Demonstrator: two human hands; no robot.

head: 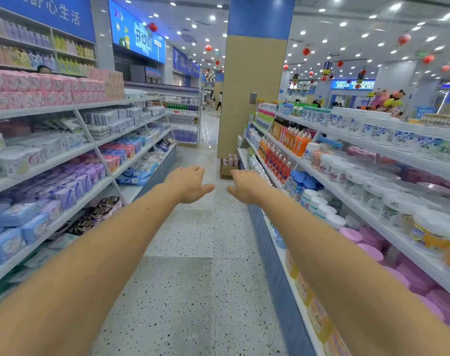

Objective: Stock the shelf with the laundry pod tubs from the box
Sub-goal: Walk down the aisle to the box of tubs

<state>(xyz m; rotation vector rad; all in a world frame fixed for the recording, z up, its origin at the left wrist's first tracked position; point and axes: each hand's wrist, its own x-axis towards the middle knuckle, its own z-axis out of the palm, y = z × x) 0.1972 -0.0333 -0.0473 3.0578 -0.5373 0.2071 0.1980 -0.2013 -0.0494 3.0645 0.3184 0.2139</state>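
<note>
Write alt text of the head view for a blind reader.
The left hand and right hand reach forward, open and empty, over a speckled grey aisle floor. White-lidded round plastic tubs line the white shelves on the right; a brown cardboard box sits at a tan pillar ahead.

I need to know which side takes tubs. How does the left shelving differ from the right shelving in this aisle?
The left shelving holds soft wrapped packs in pink, purple and blue; the right shelving holds round lidded tubs and orange bottles. The left shelving's top is stacked with pink packages; the right shelving's top carries white tubs. Both are white, tiered and well filled.
</note>
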